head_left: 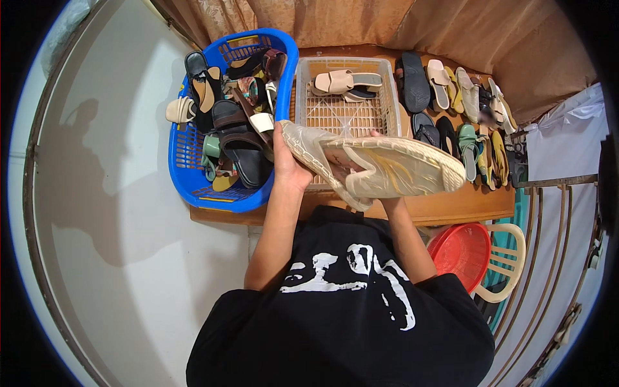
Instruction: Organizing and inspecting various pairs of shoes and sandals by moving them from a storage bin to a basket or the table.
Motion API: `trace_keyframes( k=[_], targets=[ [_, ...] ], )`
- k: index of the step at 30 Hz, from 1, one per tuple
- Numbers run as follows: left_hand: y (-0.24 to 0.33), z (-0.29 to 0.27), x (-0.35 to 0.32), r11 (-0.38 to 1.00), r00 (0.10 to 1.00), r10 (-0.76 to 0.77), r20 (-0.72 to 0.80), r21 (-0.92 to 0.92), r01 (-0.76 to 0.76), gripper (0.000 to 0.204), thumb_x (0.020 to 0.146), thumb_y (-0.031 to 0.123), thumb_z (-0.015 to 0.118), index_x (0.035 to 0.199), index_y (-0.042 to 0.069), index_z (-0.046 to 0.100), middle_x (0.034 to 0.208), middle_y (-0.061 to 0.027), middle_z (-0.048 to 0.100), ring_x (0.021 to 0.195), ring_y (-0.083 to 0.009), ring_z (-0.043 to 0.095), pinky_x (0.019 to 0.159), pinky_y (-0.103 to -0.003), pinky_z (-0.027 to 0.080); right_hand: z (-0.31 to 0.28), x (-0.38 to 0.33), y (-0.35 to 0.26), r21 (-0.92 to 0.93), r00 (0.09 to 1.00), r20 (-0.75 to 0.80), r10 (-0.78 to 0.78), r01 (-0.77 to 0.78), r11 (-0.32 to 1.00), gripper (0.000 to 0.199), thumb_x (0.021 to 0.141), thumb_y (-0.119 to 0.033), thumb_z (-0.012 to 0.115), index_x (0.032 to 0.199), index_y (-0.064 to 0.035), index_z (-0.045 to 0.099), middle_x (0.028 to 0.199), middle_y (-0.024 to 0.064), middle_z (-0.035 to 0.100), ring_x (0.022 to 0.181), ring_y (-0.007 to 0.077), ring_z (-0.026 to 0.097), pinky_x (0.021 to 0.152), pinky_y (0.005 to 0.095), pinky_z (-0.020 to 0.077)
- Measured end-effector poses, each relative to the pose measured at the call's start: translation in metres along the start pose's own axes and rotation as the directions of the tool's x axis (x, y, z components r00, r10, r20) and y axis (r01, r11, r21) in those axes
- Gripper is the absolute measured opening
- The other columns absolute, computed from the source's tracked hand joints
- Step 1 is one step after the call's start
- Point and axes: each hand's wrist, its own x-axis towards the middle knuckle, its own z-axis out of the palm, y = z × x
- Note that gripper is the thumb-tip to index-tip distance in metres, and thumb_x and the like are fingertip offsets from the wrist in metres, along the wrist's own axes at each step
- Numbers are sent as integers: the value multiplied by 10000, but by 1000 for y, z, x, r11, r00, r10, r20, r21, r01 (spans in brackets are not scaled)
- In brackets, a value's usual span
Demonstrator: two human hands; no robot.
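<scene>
I hold a worn beige slip-on shoe (403, 166) in front of me, above the table's near edge. Its toe points right and its rope-like sole edge shows. My left hand (291, 166) is closed around the strap end at the left. Behind the shoe, my right hand (376, 133) supports it from below; most of its fingers are hidden and only a fingertip shows past the upper edge. Beyond the shoe stands a clear plastic crate (394, 97) with a pair of beige slide sandals (342, 81) inside.
A blue basket (232, 204) heaped with mixed sandals stands left on the wooden table (445, 204). Rows of sandals and slippers (416, 84) lie at the right. Below them, a red basin (459, 253) rests on a cream plastic chair (514, 261). A brown curtain (348, 22) hangs behind.
</scene>
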Motion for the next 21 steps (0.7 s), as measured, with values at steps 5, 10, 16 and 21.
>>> trace_keyframes(
  k=[5, 10, 16, 21],
  targets=[
    [-4, 8, -7, 996, 994, -83, 75, 19, 82, 635, 1024, 632, 387, 1321, 88, 528, 1215, -137, 629, 1140, -310, 610, 1029, -495, 488, -14, 22, -15, 545, 985, 132, 115, -169, 821, 412, 931, -258, 693, 1234, 20, 663, 1181, 231, 691, 1095, 327, 687, 962, 391, 558],
    [-4, 15, -14, 994, 980, -106, 169, 42, 101, 597, 1013, 628, 437, 1267, 101, 561, 1171, -123, 653, 1095, -300, 641, 999, -474, 518, -23, 39, -22, 300, 987, 128, -97, 55, 952, 416, 820, -211, 794, 1148, 29, 708, 1083, 219, 731, 1019, 335, 721, 881, 392, 582],
    [-13, 45, -37, 983, 968, -145, 206, 144, 116, 432, 978, 406, 624, 1224, 53, 587, 1093, -124, 685, 994, -272, 688, 931, -430, 559, -36, 52, -32, -52, 956, 242, -163, 181, 982, 410, 807, -226, 769, 1143, 6, 730, 1059, 137, 752, 899, 295, 699, 979, 409, 498],
    [-14, 34, -20, 995, 987, -84, 138, 61, 76, 489, 910, 361, 694, 1232, 19, 558, 1122, -171, 662, 1041, -327, 668, 961, -476, 539, -52, 57, -23, 191, 841, 515, 168, -303, 934, 478, 859, -150, 727, 1323, -50, 662, 1377, 173, 621, 1223, 298, 609, 1061, 422, 456]
  ],
)
